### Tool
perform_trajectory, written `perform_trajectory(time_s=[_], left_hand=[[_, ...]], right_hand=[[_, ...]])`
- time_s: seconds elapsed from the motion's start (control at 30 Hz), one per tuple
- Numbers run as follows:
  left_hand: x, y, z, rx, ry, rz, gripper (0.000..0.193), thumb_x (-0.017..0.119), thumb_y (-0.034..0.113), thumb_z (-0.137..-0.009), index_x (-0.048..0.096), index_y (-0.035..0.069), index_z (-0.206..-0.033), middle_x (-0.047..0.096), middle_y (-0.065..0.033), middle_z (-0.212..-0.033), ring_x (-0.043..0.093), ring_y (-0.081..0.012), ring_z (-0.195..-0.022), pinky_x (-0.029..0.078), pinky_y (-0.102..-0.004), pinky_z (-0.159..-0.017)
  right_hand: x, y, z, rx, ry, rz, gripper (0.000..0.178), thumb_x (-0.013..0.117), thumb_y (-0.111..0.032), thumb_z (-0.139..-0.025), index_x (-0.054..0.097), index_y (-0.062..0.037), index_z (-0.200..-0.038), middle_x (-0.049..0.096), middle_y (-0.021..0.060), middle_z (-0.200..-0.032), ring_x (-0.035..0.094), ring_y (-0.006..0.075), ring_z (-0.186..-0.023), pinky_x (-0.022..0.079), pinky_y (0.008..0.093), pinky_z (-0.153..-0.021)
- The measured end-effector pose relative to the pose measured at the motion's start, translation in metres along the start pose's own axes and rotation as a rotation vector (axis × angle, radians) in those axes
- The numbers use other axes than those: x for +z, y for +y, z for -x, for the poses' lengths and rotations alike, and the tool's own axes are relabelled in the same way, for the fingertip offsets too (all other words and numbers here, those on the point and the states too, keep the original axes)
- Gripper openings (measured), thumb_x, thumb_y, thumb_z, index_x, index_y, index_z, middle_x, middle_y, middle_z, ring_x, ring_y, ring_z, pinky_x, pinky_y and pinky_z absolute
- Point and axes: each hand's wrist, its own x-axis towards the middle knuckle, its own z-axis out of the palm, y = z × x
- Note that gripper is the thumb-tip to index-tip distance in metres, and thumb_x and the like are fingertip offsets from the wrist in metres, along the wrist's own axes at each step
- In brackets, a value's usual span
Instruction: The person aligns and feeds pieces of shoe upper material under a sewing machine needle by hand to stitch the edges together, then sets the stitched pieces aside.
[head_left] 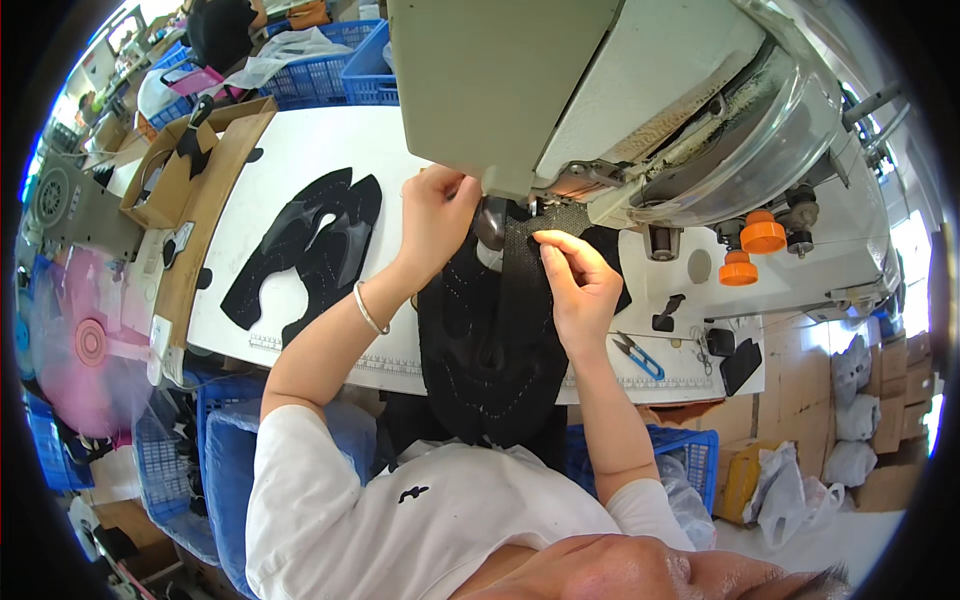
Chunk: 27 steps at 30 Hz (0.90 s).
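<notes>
A black fabric shoe upper with dashed white marking lines lies under the sewing machine head and hangs over the table's near edge. My right hand pinches its dark mesh part just right of the needle area. Beside the machine head's lower left, my left hand has its fingers curled closed; what they grip is hidden. A dark rounded part sits between my hands. To the left, another pair of curved black upper pieces lies flat on the white table.
Blue thread snips lie right of my right forearm. Two orange knobs stick out below the machine arm. A pink fan stands at far left, near a cardboard box. Blue crates stand behind the table.
</notes>
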Motion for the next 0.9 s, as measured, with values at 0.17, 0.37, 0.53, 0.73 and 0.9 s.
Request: perform_trajectory(time_s=[0.17, 0.37, 0.53, 0.73, 0.9], left_hand=[[0.004, 0.041, -0.032, -0.698, -0.137, 0.568, 0.016, 0.063, 0.019, -0.092, 0.064, 0.011, -0.106, 0.065, -0.0023, -0.092, 0.060, -0.0103, -0.075, 0.042, -0.0214, -0.059], [0.017, 0.013, -0.017, -0.357, 0.143, 0.773, 0.014, 0.061, 0.009, -0.093, 0.064, 0.006, -0.107, 0.065, -0.0015, -0.093, 0.061, -0.0074, -0.076, 0.048, -0.0230, -0.064], [-0.064, 0.013, 0.031, -0.126, 0.238, 1.113, 0.022, 0.058, 0.002, -0.096, 0.063, 0.005, -0.118, 0.068, -0.0028, -0.098, 0.066, -0.0097, -0.086, 0.053, -0.0218, -0.072], [-0.213, 0.038, 0.052, -0.180, 0.516, 0.605, 0.038, 0.049, 0.010, -0.101, 0.048, -0.002, -0.137, 0.067, -0.0113, -0.115, 0.069, -0.0164, -0.095, 0.059, -0.0274, -0.075], [-0.271, -0.044, 0.041, -0.502, 0.233, 0.302, 0.038, 0.057, 0.018, -0.099, 0.056, -0.001, -0.132, 0.067, -0.0076, -0.114, 0.064, -0.0129, -0.100, 0.050, -0.0261, -0.089]], right_hand=[[-0.012, -0.002, -0.005, 0.025, -0.060, 0.049, 0.015, 0.065, -0.005, -0.092, 0.073, -0.0017, -0.105, 0.064, -0.0058, -0.080, 0.046, -0.0020, -0.066, 0.034, 0.0158, -0.056], [-0.025, -0.012, -0.018, -0.044, -0.194, 0.125, 0.015, 0.067, -0.006, -0.090, 0.074, -0.0001, -0.101, 0.073, 0.0033, -0.095, 0.064, 0.0065, -0.086, 0.049, 0.0223, -0.080], [-0.065, -0.002, -0.009, 0.128, -0.085, 0.106, 0.019, 0.062, -0.003, -0.091, 0.071, 0.0011, -0.108, 0.070, 0.0058, -0.099, 0.063, 0.0100, -0.089, 0.050, 0.0227, -0.079], [-0.072, 0.036, 0.041, 0.091, -0.162, 0.322, 0.017, 0.062, -0.007, -0.092, 0.071, 0.0010, -0.104, 0.066, 0.0061, -0.093, 0.062, 0.0135, -0.088, 0.047, 0.0251, -0.083], [-0.059, 0.042, 0.060, 0.031, -0.159, 0.427, 0.017, 0.066, -0.009, -0.087, 0.072, -0.0061, -0.103, 0.061, 0.0073, -0.106, 0.055, 0.0235, -0.104, 0.042, 0.0340, -0.096]])
